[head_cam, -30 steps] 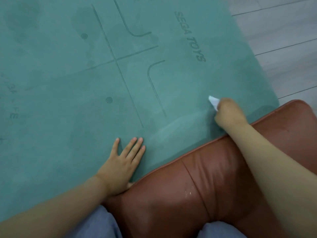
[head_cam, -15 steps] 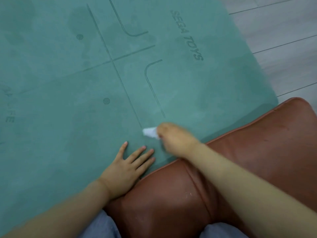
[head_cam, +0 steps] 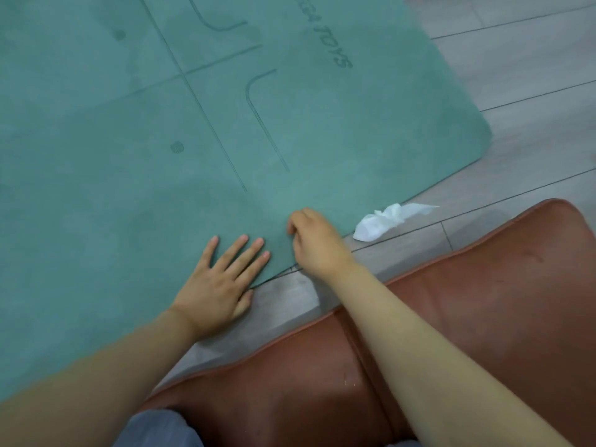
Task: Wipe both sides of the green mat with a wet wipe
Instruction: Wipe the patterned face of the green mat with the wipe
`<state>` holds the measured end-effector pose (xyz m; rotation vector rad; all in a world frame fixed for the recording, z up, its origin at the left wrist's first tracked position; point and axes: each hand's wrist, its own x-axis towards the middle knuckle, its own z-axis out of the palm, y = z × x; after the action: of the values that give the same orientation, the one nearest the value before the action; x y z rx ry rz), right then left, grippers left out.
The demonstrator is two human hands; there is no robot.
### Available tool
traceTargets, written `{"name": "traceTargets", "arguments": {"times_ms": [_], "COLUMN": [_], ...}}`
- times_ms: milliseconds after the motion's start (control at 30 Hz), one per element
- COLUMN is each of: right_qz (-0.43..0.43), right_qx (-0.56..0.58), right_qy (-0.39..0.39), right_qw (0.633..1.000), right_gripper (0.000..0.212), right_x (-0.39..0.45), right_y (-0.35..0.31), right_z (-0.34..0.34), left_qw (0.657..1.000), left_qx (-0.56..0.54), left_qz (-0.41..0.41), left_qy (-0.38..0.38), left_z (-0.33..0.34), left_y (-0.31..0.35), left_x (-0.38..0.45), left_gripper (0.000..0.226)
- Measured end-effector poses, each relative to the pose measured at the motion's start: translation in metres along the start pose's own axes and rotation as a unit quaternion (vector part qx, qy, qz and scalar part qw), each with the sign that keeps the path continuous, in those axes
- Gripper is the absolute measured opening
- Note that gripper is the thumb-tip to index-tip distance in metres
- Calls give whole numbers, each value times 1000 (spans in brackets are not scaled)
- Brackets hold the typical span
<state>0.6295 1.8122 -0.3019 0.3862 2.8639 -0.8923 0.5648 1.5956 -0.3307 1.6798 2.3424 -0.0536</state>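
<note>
The green mat (head_cam: 129, 188) lies flat on the floor and fills the left and upper part of the view, with printed lines and lettering on it. My left hand (head_cam: 222, 279) presses flat on the mat near its front edge, fingers straight and spread, thumb at the edge. My right hand (head_cam: 312, 240) rests on the mat just right of it, over the same edge, with its fingers curled under and nothing visible in them. The crumpled white wet wipe (head_cam: 383, 222) lies loose on the floor beside the mat's edge, a short way right of my right hand.
A brown leather cushion (head_cam: 483, 317) sits under my forearms at the bottom right, with a strip of grey plank floor (head_cam: 532, 75) between it and the mat. Blue-grey trousers (head_cam: 154, 427) show at the bottom edge.
My right hand swept the wipe leftward along the mat's front edge, then let it go; the wipe now lies on the floor. The mat's edge now sits clear of the cushion. My left hand stayed pressed down.
</note>
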Motion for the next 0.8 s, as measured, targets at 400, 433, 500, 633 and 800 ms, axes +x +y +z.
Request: {"name": "traceTargets", "arguments": {"times_ms": [400,433,500,633,800], "right_qz": [398,364,285,38,-265], "right_qx": [6,8,46,54,-34], "right_qy": [102,156,228,47,-90], "right_qw": [912,918,930,997,959], "right_gripper": [37,31,25,19,24], "right_x": [-30,-27,-13,18,49], "right_y": [89,83,64,2,0], "right_z": [-69,-69,-65,-12,9], "left_qw": [977,976,976,975,973], "left_qx": [-117,-119,-121,-128,-136], "left_qz": [-167,-168,-169,-169,-168], "left_qy": [66,68,68,69,77], "left_z": [-10,-10,-9,-6,-4], "left_y": [-35,-35,-36,-39,-41], "left_x": [17,17,17,16,17], "left_gripper": [66,65,64,64,63]}}
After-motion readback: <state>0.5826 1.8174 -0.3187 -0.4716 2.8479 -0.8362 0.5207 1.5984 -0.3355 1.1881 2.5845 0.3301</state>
